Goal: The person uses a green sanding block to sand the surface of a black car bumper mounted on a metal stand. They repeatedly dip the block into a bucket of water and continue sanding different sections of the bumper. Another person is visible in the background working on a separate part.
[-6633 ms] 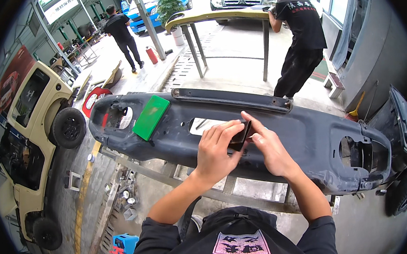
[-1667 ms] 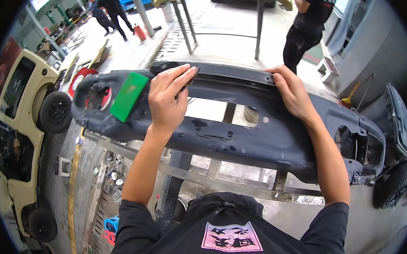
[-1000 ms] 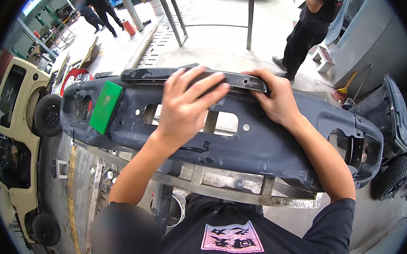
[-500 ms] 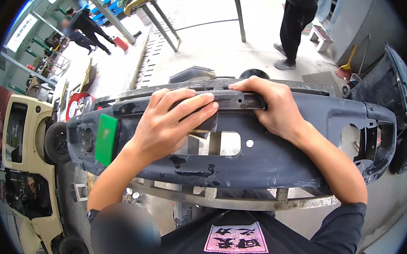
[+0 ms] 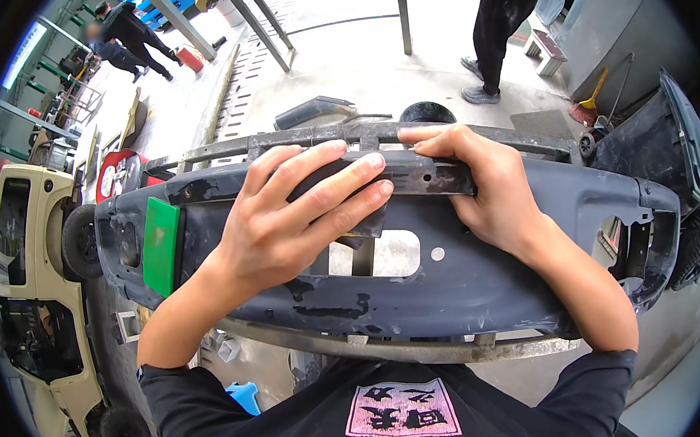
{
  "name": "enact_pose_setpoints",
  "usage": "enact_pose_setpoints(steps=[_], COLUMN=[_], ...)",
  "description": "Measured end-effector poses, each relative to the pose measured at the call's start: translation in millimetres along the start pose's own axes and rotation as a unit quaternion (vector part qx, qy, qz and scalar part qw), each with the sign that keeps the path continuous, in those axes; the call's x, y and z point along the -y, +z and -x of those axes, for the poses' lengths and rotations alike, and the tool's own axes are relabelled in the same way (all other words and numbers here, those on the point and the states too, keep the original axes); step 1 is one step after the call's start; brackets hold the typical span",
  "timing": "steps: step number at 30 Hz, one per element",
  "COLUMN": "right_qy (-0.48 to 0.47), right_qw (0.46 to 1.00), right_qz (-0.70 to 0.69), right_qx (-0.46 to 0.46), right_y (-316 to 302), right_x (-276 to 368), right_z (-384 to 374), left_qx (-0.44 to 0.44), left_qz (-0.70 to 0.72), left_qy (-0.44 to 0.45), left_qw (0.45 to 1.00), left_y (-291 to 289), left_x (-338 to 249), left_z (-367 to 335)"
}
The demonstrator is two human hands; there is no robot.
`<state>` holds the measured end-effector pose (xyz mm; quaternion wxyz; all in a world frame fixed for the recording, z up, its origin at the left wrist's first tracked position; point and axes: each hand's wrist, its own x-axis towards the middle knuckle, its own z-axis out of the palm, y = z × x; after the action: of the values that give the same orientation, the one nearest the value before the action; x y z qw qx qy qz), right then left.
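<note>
A long dark grey car bumper (image 5: 495,289) lies across the front of me, with wet dark patches and pale scuffs on it. My left hand (image 5: 292,211) rests on its raised ridge, fingers spread and pointing right. A dark flat piece (image 5: 373,221), perhaps sandpaper, sticks out beneath those fingers; the thumb is hidden. To the right, my right hand (image 5: 483,183) grips the ridge, fingers over the far edge and thumb on the near side. Left of my left hand, a green block (image 5: 163,245) with a dark base, likely a sanding block, sits on the bumper.
Metal rails (image 5: 268,332) support the bumper. Beyond it on the floor are a dark curved part (image 5: 313,110) and a black bucket (image 5: 428,114). A person (image 5: 500,34) stands at the far right; others are far left. A beige vehicle (image 5: 37,259) stands at left.
The left fingers have spread farther apart. My view has shifted a little, bringing the bumper slightly closer, and a blue item below it has come into sight. The right hand keeps its grip.
</note>
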<state>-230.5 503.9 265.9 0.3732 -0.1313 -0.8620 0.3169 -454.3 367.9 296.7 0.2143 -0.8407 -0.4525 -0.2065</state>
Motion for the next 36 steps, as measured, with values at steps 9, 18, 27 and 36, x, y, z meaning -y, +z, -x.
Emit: enact_pose_setpoints(steps=[9, 18, 27, 36], right_qy=[-0.007, -0.02, -0.036, -0.046], right_qw=[0.999, 0.999, 0.998, 0.997], right_qz=[0.033, 0.038, 0.043, 0.056], right_qx=[0.035, 0.022, 0.014, 0.007], right_y=[-7, -5, -3, -3], right_x=[0, -1, -5, -7], right_z=[-1, 1, 1, 0], left_qx=[-0.025, -0.035, 0.02, 0.116], left_qz=[0.011, 0.012, 0.025, 0.045], left_qy=[-0.003, 0.007, 0.006, 0.005], left_qw=[1.0, 0.999, 0.999, 0.992], left_y=[10, 10, 2, -14], left_x=[-1, 2, 6, 12], left_z=[2, 0, -6, -22])
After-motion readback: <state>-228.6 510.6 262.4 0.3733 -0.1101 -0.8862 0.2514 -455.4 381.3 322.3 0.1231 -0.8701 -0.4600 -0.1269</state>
